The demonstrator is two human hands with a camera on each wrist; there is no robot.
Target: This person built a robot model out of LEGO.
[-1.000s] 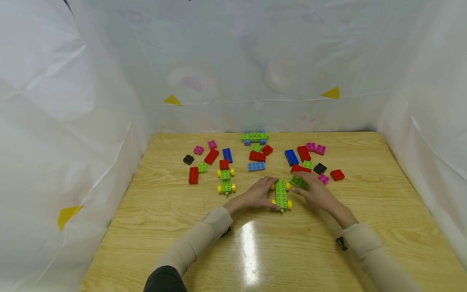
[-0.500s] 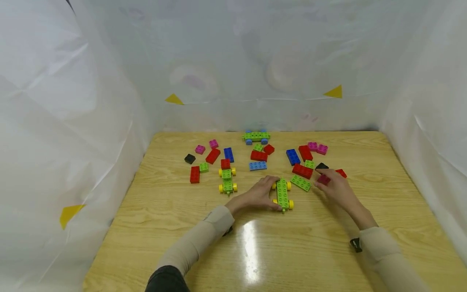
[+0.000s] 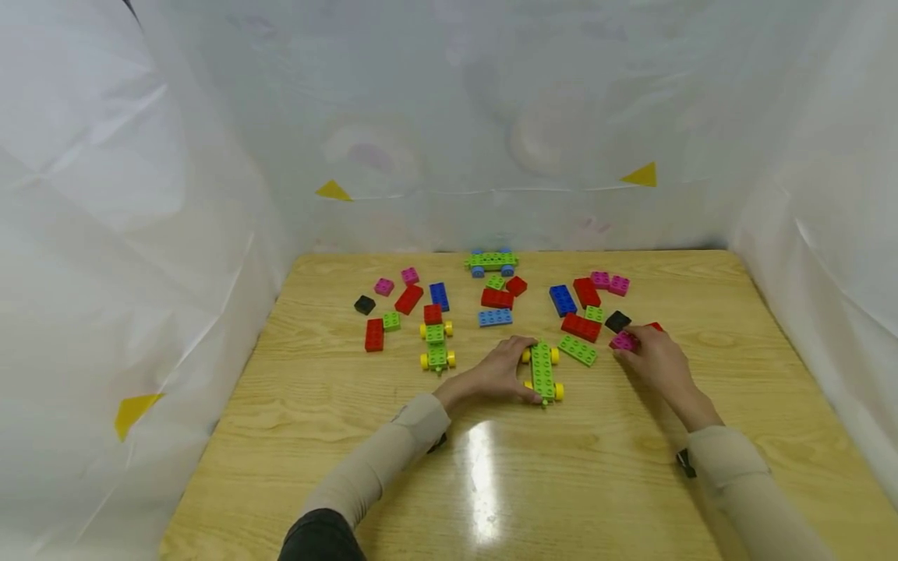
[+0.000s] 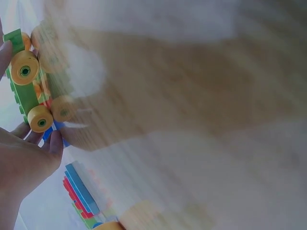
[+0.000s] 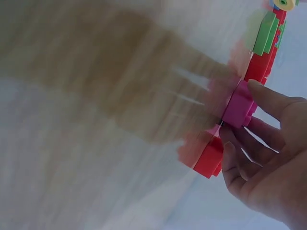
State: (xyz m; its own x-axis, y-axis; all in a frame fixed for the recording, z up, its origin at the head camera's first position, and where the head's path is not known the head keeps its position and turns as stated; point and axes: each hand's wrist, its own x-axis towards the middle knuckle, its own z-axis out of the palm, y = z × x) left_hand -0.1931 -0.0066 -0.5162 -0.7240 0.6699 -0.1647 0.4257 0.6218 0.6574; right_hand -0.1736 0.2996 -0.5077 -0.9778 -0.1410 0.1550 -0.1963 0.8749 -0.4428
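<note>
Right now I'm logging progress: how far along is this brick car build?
Done: only one car carries bricks. In hand: left hand steadies a bare green chassis; right hand pinches a pink brick. Left: that chassis holds nothing, and loose bricks remain.

Bright, tabletop glare, blurred wrist views

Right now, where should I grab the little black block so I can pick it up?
Pinch the black block by two opposite flat sides, coming straight down from above. It lies flat with its top bare, so fingers can probably slip down either side. A red brick lies close on one side, and the right hand, pinching a pink block, is just in front, so coming in sideways looks cramped.
</note>
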